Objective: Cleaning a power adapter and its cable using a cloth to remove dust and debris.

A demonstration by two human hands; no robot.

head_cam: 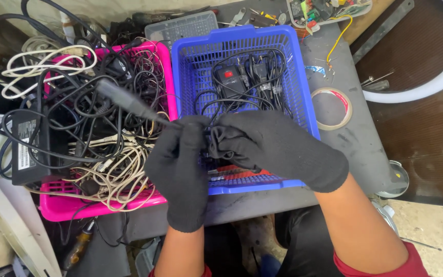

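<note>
Head view: a black cable (129, 102) is being pinched at frame centre by both gloved hands, left hand (180, 169) and right hand (273, 146), fingertips touching. Its long axis is running up-left over the pink basket (165, 66); the blue basket (303, 92) is lying behind.

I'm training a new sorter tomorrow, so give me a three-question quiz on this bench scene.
1. True or false: both hands, left hand and right hand, wear black gloves.
2. Which basket holds the tangled heap of black and cream cables? A) pink basket B) blue basket C) grey crate
3. What lies flat on the table right of the blue basket?

Key: 1 true. 2 A. 3 A roll of tape.
</note>
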